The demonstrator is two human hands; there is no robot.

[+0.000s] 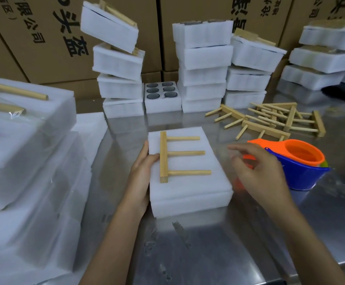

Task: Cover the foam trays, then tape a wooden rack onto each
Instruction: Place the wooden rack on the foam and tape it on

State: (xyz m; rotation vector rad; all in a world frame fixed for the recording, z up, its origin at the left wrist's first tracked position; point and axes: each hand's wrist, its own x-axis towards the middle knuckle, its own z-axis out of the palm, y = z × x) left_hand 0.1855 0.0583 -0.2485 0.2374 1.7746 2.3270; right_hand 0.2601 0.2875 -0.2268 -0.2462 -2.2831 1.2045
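A covered white foam tray [190,190] lies in front of me on the steel table. A wooden rack [167,157] with three pegs pointing right lies flat on its lid. My left hand [140,177] holds the tray's left edge, with the thumb touching the rack's bar. My right hand [255,171] hovers to the right of the tray with fingers loosely spread, holding nothing. Behind it sits an orange and blue tape dispenser [299,165]. An uncovered foam tray [163,95] with several dark cups stands at the back.
Loose wooden racks [274,120] lie in a heap at the back right. Stacks of foam trays [203,64] stand before cardboard boxes [44,38]. Finished trays and foam sheets [29,161] are piled at the left. The table's front edge [321,268] runs at the lower right.
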